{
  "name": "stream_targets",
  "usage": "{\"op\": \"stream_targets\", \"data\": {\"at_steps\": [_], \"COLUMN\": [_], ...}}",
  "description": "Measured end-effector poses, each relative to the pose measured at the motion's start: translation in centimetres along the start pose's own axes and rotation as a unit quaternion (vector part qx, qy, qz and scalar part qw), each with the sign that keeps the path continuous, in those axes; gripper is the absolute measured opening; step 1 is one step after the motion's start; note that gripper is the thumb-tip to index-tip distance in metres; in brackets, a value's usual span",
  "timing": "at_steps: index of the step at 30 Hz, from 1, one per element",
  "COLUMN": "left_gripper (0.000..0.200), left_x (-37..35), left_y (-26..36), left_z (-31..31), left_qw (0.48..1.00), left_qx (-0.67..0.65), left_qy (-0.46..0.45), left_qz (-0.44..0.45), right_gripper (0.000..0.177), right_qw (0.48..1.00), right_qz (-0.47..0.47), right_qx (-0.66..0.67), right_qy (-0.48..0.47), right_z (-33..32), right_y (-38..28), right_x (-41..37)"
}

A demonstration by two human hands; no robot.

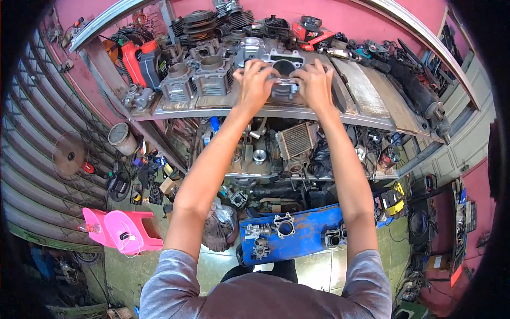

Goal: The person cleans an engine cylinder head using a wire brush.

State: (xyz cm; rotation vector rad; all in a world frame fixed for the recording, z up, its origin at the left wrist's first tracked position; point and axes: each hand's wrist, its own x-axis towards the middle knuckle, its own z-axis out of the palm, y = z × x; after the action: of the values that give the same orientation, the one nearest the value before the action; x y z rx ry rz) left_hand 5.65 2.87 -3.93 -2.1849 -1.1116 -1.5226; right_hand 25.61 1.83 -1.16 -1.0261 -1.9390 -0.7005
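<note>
On the upper shelf, both my arms reach forward to a metal engine cylinder [281, 90] with a wide round bore facing up. My left hand [255, 81] is curled at its left side, thumb and fingers at the top rim. At the right side, my right hand [314, 84] grips the same rim, thumb pointing inward. The near wall of the cylinder shows below my thumbs. Two more grey cylinders, one [211, 74] nearer my left hand and another [177, 82] farther left, stand on the same shelf.
A red bottle [133, 63] and a dark bottle [154, 65] stand left on the shelf. Behind are stacked finned parts [199, 26] and a red box [312, 36]. Below are a blue bench [305, 239] bearing engine parts and a pink stool [127, 228]. A metal post [169, 21] rises at the back.
</note>
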Motion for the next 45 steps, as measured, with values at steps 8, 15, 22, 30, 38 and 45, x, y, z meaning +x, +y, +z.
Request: {"op": "stream_targets", "data": {"at_steps": [8,15,22,30,38,45], "left_gripper": [0.022,0.045,0.049,0.047,0.045,0.046], "left_x": [1.9,0.1,-0.3,-0.8,-1.1,-0.7], "left_y": [-0.4,2.0,1.3,0.5,-1.1,-2.5], "left_z": [-1.3,-2.6,-1.1,-3.4,-6.1,-6.1], "left_qw": [0.984,0.984,0.989,0.985,0.975,0.977], "left_qx": [-0.040,0.041,0.062,0.121,0.179,0.167], "left_qy": [-0.132,-0.138,-0.107,-0.110,-0.121,-0.127], "left_qz": [-0.114,-0.107,-0.076,-0.061,-0.050,-0.032], "right_gripper": [0.019,0.046,0.062,0.055,0.056,0.055], "right_qw": [0.971,0.967,0.954,0.971,0.970,0.970], "right_qz": [0.119,0.147,0.161,0.129,0.137,0.144], "right_qx": [0.149,0.081,0.020,0.031,0.039,0.037], "right_qy": [-0.144,-0.192,-0.252,-0.197,-0.199,-0.194], "right_z": [0.3,-3.7,-3.8,-1.7,1.3,1.4], "right_y": [1.7,-1.0,-3.0,-4.5,-6.2,-7.2], "right_x": [0.5,-0.5,0.0,-0.3,0.9,1.1]}}
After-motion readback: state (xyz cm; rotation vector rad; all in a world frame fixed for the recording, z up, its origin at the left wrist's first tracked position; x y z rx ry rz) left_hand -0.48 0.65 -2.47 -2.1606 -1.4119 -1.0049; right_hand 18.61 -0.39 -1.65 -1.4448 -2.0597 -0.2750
